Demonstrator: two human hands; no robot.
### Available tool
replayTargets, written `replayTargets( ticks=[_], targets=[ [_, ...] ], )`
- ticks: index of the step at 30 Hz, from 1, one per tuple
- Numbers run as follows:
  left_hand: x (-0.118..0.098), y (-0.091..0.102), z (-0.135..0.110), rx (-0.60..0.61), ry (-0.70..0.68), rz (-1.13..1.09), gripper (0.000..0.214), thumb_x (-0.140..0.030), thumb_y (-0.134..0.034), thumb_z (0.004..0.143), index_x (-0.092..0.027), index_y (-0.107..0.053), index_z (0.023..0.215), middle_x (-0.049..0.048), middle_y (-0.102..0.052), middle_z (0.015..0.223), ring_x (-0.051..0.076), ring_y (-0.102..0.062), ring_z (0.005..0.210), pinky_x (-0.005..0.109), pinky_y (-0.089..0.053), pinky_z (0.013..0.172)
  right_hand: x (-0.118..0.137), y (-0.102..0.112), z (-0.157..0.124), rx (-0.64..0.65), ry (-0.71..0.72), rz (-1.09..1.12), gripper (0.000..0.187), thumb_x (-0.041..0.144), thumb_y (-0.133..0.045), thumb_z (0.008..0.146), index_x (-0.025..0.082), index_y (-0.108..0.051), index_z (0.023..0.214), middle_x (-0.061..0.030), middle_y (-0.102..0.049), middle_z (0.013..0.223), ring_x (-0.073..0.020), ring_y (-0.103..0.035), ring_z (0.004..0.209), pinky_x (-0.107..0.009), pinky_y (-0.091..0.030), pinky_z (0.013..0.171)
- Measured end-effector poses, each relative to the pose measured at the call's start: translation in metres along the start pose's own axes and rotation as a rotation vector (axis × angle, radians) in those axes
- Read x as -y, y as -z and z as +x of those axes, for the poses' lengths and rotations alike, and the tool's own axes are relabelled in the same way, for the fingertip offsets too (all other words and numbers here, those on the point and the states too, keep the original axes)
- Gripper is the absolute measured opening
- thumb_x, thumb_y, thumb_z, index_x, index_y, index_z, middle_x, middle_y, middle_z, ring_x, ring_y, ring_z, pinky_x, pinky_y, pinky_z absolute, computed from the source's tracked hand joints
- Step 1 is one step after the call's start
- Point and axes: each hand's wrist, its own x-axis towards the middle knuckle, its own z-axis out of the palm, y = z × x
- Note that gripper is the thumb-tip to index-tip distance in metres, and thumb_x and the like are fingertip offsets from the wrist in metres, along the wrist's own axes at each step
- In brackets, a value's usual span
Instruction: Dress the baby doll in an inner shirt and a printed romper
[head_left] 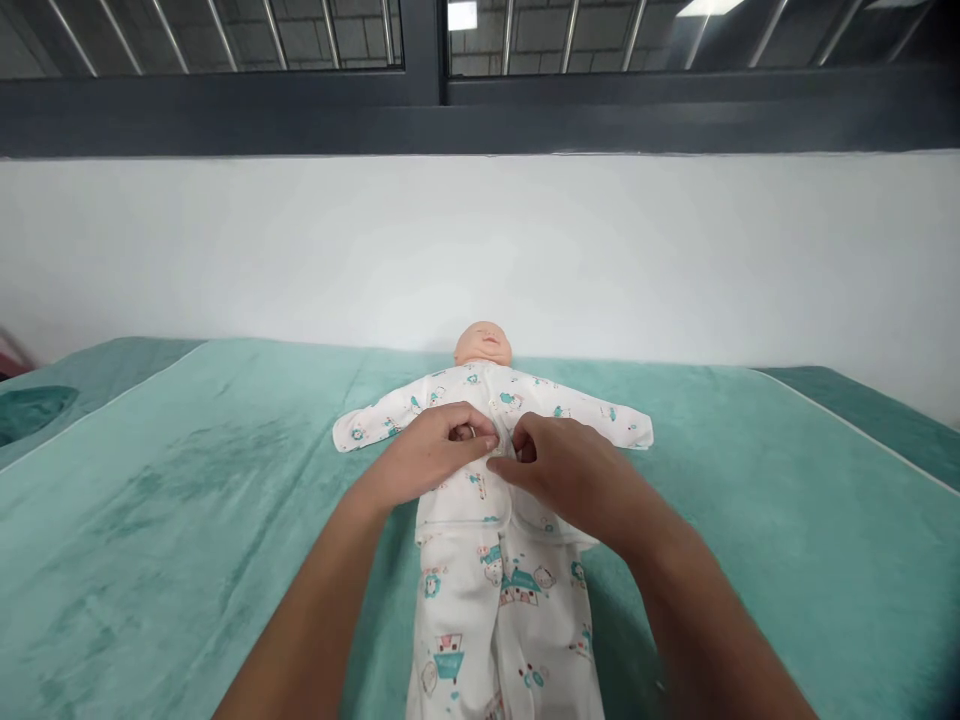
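Observation:
A baby doll [484, 343] lies on its back with its head toward the wall. It wears a white printed baby jacket [469, 500], sleeves spread out to both sides, and matching white trousers [459, 610]. My left hand [442, 445] is at the jacket's front opening, thumb and fingers pinched on the cloth edge. Close beside it, my right hand [559, 460] pinches at the other side of the same opening. Any fastener between the fingertips is hidden. Below the hands the jacket's front edges part slightly over the trousers.
A green plush cover [750, 520] is spread under the doll, with a pale seam near each side. Behind it rises a white wall [480, 240]. Above that runs a dark window frame [300, 118] with metal bars behind the glass.

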Motion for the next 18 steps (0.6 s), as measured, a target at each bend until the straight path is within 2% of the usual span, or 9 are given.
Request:
replayTargets(
  ticks=[4, 7, 10, 13, 15, 18],
  targets=[
    [-0.002, -0.001, -0.001, 0.023, -0.066, 0.124, 0.015, -0.036, -0.059, 0.083, -0.023, -0.066, 0.085, -0.0008, -0.061, 0.084, 0.013, -0.052, 0.071, 0.024, -0.040, 0.062, 0.011, -0.003, -0.008, 0.019, 0.019, -0.178, 0.021, 0.023, -0.056, 0.075, 0.021, -0.038, 0.064, 0.0014, -0.051, 0.058, -0.0112, -0.036, 0.051, -0.029, -0.020, 0.048],
    [0.000, -0.002, 0.001, -0.002, -0.111, 0.173, 0.010, -0.030, -0.060, 0.081, -0.022, -0.065, 0.079, -0.0009, -0.061, 0.088, 0.013, -0.052, 0.076, 0.025, -0.041, 0.066, 0.007, -0.003, -0.005, 0.042, 0.058, -0.151, 0.024, 0.018, -0.050, 0.077, 0.020, -0.034, 0.060, 0.0017, -0.047, 0.054, -0.0107, -0.031, 0.049, -0.030, -0.018, 0.047],
    [-0.001, -0.003, 0.000, 0.005, -0.105, 0.129, 0.012, -0.030, -0.059, 0.083, -0.021, -0.063, 0.078, -0.0022, -0.059, 0.079, 0.011, -0.049, 0.070, 0.023, -0.038, 0.061, -0.005, 0.002, 0.003, 0.163, 0.072, 0.060, 0.029, 0.024, -0.048, 0.083, 0.020, -0.035, 0.057, 0.0018, -0.049, 0.054, -0.0100, -0.033, 0.048, -0.029, -0.021, 0.047],
    [-0.005, -0.001, -0.003, 0.041, -0.058, -0.027, 0.014, -0.033, -0.058, 0.086, -0.020, -0.062, 0.081, -0.0043, -0.055, 0.069, 0.009, -0.045, 0.060, 0.022, -0.035, 0.055, -0.016, 0.005, 0.010, 0.270, 0.077, 0.390, 0.029, 0.034, -0.052, 0.087, 0.019, -0.046, 0.062, 0.0010, -0.055, 0.060, -0.0112, -0.045, 0.054, -0.027, -0.031, 0.050],
    [-0.007, -0.001, -0.005, 0.067, -0.032, -0.141, 0.013, -0.032, -0.060, 0.085, -0.019, -0.061, 0.082, -0.0044, -0.057, 0.068, 0.008, -0.046, 0.059, 0.021, -0.036, 0.055, -0.022, 0.003, 0.012, 0.280, 0.091, 0.619, 0.030, 0.039, -0.055, 0.087, 0.019, -0.052, 0.065, 0.0015, -0.053, 0.061, -0.0121, -0.050, 0.058, -0.027, -0.037, 0.055],
    [-0.007, -0.002, -0.006, 0.080, -0.003, -0.279, 0.011, -0.028, -0.063, 0.083, -0.018, -0.063, 0.082, -0.0021, -0.062, 0.070, 0.008, -0.053, 0.062, 0.020, -0.039, 0.057, -0.028, -0.007, 0.010, 0.253, 0.106, 0.838, 0.034, 0.043, -0.059, 0.086, 0.018, -0.052, 0.064, 0.0031, -0.048, 0.058, -0.0110, -0.049, 0.056, -0.026, -0.037, 0.056]
  ],
)
